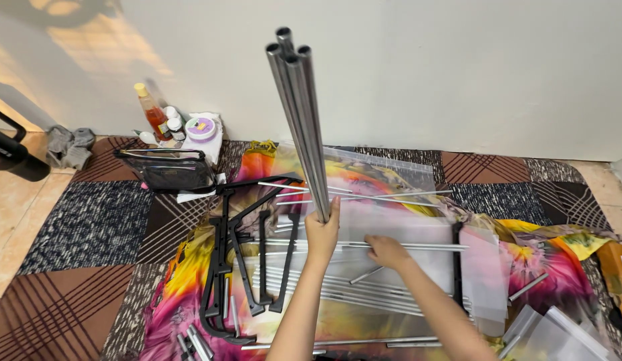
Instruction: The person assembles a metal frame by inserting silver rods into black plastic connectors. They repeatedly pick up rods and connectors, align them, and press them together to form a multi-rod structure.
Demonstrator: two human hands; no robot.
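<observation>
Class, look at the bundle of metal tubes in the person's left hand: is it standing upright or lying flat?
Upright. The left hand grips the metal tubes near their lower end, and their open ends point up against the wall.

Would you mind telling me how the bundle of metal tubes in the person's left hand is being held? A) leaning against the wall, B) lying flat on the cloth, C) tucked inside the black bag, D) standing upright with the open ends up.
D: the left hand grips the bundle of metal tubes near its bottom, and it rises upright with the open ends on top.
</observation>
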